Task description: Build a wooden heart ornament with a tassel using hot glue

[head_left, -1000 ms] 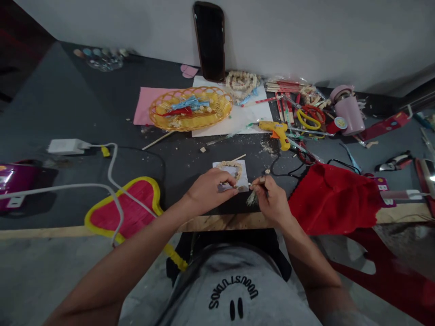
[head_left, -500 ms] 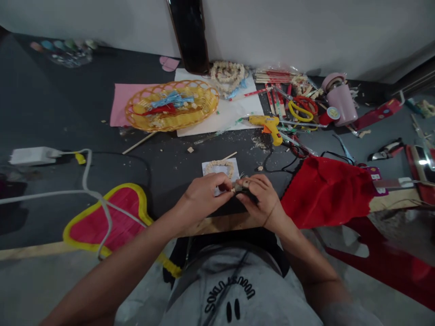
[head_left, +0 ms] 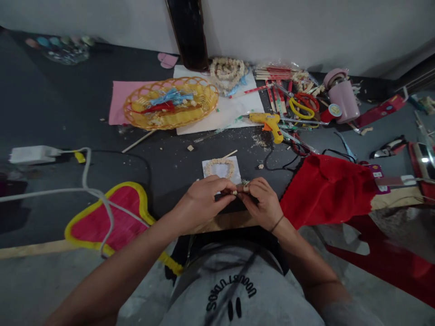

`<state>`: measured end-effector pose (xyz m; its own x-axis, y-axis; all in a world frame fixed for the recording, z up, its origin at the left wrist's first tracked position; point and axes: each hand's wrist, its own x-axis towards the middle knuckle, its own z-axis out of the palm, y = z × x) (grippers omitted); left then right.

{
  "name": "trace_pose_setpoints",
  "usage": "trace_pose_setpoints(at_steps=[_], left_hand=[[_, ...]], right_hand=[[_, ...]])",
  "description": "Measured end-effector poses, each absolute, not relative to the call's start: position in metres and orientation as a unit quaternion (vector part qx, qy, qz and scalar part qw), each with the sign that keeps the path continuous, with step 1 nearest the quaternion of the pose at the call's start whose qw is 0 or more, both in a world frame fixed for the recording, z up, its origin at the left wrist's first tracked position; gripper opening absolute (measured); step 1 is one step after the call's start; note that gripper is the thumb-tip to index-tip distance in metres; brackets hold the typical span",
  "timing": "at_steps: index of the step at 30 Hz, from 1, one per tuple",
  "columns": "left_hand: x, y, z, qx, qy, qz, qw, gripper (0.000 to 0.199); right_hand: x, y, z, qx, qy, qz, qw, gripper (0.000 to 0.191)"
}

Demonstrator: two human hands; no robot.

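My left hand point(head_left: 207, 197) is closed in a pinch on a small pale wooden piece point(head_left: 234, 193) at the table's front edge. Just right of it, my right hand point(head_left: 261, 201) pinches a small dark item whose shape is mostly hidden by the fingers; thin bristly strands stick up beside it. Both hands' fingertips nearly meet. Behind them lies a white paper square point(head_left: 219, 170) with pale chips point(head_left: 222, 161) set along an arch on it. A thin stick point(head_left: 231, 154) lies at its back edge.
A yellow wicker basket point(head_left: 170, 120) stands at the back left, a yellow glue gun point(head_left: 268, 124) at the back centre. Red cloth point(head_left: 329, 192) lies right of my hands. A pink-and-yellow shape point(head_left: 112, 217) with a white cable point(head_left: 86, 172) over it is at the left.
My fingers have shifted around the small piece, and the dark item in my right hand shows less than before. The view has moved slightly.
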<state>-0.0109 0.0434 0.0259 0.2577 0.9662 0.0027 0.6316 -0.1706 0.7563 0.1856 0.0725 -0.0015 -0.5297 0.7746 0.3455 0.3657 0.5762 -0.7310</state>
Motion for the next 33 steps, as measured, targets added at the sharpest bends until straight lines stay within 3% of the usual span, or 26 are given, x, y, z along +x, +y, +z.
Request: trace_pose_setpoints(at_steps=[11, 17, 33], left_hand=[[-0.0084, 0.0421, 0.0297, 0.697, 0.574, 0.265, 0.338, 0.012], [-0.0094, 0.0399, 0.0294, 0.719, 0.566, 0.246, 0.320, 0.013], [-0.0105, 0.0351, 0.0226, 0.686, 0.574, 0.298, 0.333, 0.014]], right_hand=[[0.1861, 0.0645, 0.0035, -0.388, -0.762, 0.431, 0.287, 0.013], [0.1863, 0.0652, -0.0028, -0.380, -0.765, 0.418, 0.309, 0.008], [0.1811, 0.0648, 0.0029, -0.374, -0.798, 0.357, 0.310, 0.016]])
